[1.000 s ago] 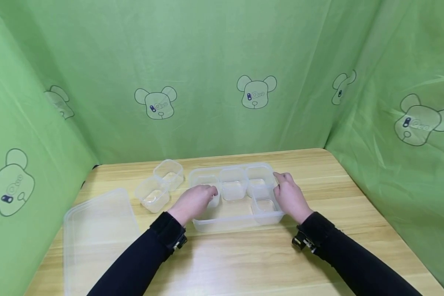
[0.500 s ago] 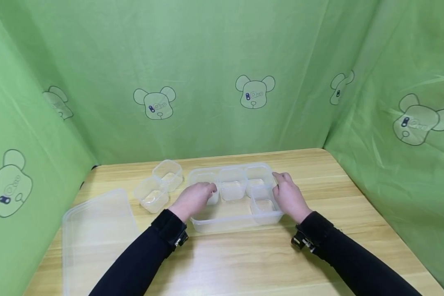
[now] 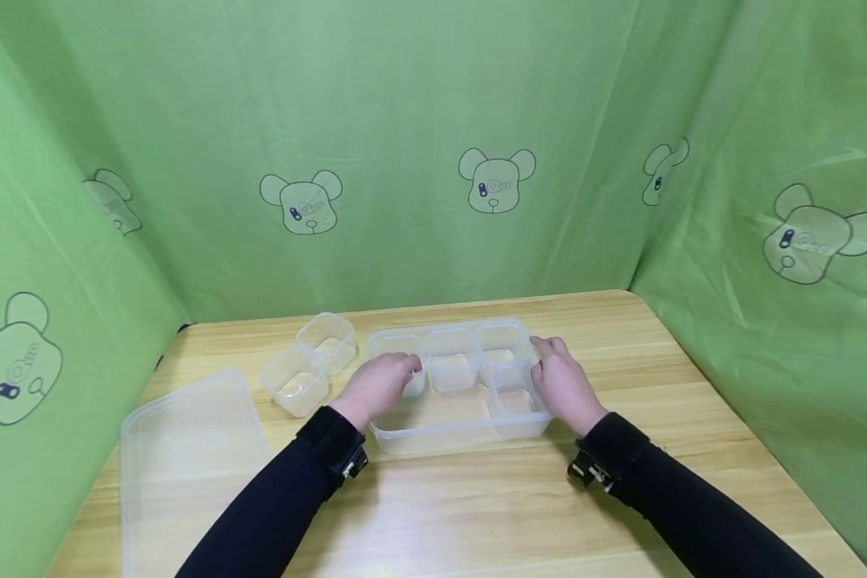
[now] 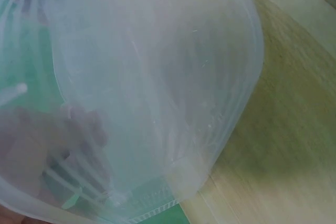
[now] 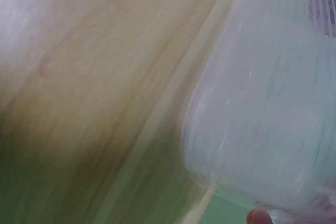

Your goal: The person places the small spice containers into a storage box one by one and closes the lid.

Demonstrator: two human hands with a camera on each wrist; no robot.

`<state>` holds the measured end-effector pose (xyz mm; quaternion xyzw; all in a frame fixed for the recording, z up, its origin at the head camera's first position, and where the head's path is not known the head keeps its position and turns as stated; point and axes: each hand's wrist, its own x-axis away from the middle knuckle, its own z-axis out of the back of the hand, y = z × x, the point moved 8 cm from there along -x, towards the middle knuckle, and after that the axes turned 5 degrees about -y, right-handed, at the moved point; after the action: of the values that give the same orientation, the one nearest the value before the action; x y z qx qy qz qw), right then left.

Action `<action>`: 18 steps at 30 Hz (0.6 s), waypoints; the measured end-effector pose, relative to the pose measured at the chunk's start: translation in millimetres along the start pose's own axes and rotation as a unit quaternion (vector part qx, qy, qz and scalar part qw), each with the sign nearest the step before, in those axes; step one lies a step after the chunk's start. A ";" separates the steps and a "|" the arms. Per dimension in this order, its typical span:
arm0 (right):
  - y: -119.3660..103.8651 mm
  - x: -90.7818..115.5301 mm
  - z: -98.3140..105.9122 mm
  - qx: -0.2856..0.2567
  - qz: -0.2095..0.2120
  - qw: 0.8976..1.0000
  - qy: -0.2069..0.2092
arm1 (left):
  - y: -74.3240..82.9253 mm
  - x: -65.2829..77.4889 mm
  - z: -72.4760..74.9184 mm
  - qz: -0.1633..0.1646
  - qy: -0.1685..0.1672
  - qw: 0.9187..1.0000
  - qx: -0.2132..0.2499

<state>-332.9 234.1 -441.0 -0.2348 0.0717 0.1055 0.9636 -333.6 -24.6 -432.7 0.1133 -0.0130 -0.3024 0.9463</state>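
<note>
A large clear plastic storage box (image 3: 441,439) stands on the table with several small square plastic containers inside. My left hand (image 3: 378,384) reaches over its left side and pinches the small container (image 3: 415,384) at the back left, partly hidden behind the fingers. Beside that sit a middle container (image 3: 453,371), a back right one (image 3: 502,337) and a front right one (image 3: 513,397). My right hand (image 3: 565,381) grips the box's right rim. Both wrist views are filled by the box's cloudy walls; a right fingertip (image 5: 259,217) shows at the rim in the right wrist view.
Two more small containers, one nearer (image 3: 296,384) and one farther back (image 3: 328,341), touch each other left of the box. A large flat clear lid (image 3: 191,449) lies at the table's left. Green curtains (image 3: 405,257) surround the wooden table (image 3: 470,514).
My left hand and the small container it pinches have shifted very slightly toward the back of the box. My right hand stays on the right rim.
</note>
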 end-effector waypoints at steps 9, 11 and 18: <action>0.6 0.1 0.3 0.001 -0.003 1.000 -0.002 | -3.0 -1.8 -0.1 0.006 0.000 1.000 0.010; 0.6 0.0 0.3 0.001 -0.005 1.000 -0.002 | -3.5 -2.0 -0.3 0.007 -0.001 1.000 0.010; -0.3 -0.1 -0.3 0.005 -0.003 1.000 -0.004 | -3.6 -0.7 -0.7 0.013 0.000 1.000 0.015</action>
<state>-333.0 233.6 -441.1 -0.2300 0.0677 0.1028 0.9654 -336.1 -27.0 -434.1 0.1270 -0.0193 -0.2902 0.9483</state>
